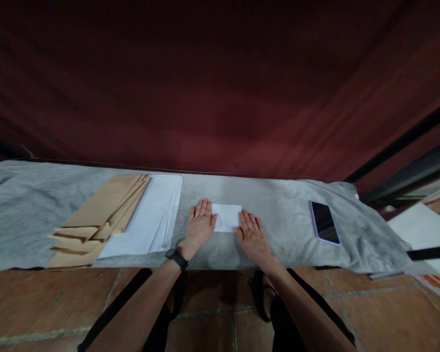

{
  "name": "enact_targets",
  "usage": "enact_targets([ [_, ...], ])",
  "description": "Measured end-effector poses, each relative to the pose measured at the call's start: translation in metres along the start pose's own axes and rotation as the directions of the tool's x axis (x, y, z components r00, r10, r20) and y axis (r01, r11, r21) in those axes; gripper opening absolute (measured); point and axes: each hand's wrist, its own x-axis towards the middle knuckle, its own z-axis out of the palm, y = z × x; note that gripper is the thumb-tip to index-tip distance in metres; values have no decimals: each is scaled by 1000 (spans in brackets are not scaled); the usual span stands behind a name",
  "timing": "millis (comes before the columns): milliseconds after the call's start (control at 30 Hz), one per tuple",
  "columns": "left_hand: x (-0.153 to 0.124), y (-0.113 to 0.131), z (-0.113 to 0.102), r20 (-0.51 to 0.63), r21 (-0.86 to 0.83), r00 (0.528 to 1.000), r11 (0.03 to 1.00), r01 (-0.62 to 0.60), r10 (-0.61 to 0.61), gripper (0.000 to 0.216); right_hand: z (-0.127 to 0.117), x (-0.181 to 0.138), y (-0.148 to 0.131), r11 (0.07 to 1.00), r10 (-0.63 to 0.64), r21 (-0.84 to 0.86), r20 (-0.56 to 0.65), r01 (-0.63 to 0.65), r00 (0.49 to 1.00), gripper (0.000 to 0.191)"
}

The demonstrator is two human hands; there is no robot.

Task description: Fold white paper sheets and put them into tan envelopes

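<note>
A small white rectangle of paper point(227, 218) lies flat on the grey cloth in front of me; whether it is folded I cannot tell. At its left edge my left hand point(201, 222) rests palm down, fingers stretched out, the thumb touching the paper. My right hand point(253, 234) lies flat at the right edge, its fingers extended and the thumb by the lower right corner. A dark watch is on my left wrist. To the left of my hands, a stack of white paper sheets point(156, 215) sits partly beneath several brown paper envelopes point(102, 205).
The grey cloth point(286, 210) covers a long narrow surface. A phone point(324, 222) with a lilac case lies on it at the right. Dark red fabric point(220, 98) hangs behind. Black metal bars and white paper point(425, 230) are at the far right. Brown tiles point(209, 322) cover the floor.
</note>
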Motion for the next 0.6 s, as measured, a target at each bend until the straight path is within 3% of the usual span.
enact_targets([
  [233,11,-2,-4,-100,-85,990,991,-105,97,44,-5,2,-3,1000,16,6,22,-17,1000,59],
  [600,20,2,-16,-75,-136,996,989,-55,45,31,-5,3,-3,999,17,32,20,-18,1000,57],
])
